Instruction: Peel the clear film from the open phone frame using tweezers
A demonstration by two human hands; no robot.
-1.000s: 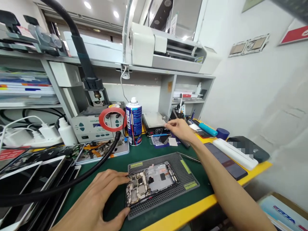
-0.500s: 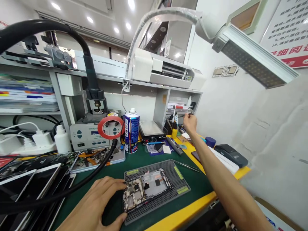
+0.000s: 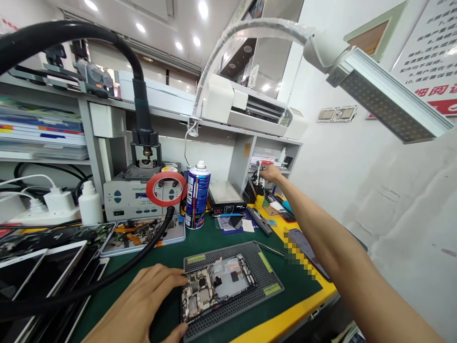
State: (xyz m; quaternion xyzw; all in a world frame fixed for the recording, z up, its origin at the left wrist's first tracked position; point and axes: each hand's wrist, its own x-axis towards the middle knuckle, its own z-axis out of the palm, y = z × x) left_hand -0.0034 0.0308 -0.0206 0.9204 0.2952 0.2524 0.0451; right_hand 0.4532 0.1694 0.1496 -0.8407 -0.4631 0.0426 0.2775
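An opened phone [image 3: 216,287], its circuit board and metal shield bare, lies on a grey perforated mat [image 3: 264,276] on the green bench cover. My left hand [image 3: 143,300] grips the phone's left end, fingers at the far corner and thumb at the near corner. My right hand [image 3: 271,173] is stretched far back to the right, at a tool holder [image 3: 257,186] under the shelf. Its fingers are bunched at the upright tools there; I cannot make out whether they hold one.
A blue spray can [image 3: 197,193], a red tape roll [image 3: 166,189] and a hot-air station [image 3: 132,196] with a black hose [image 3: 135,259] stand behind the mat. A heating plate [image 3: 225,195] sits right of the can. Tweezers [image 3: 271,248] lie beside the mat, stacked phones [image 3: 43,267] at left, a lamp head [image 3: 389,95] overhead.
My right hand rose from the bench and reached back to the tool holder under the shelf. My view tilted up. The left hand stayed on the phone.
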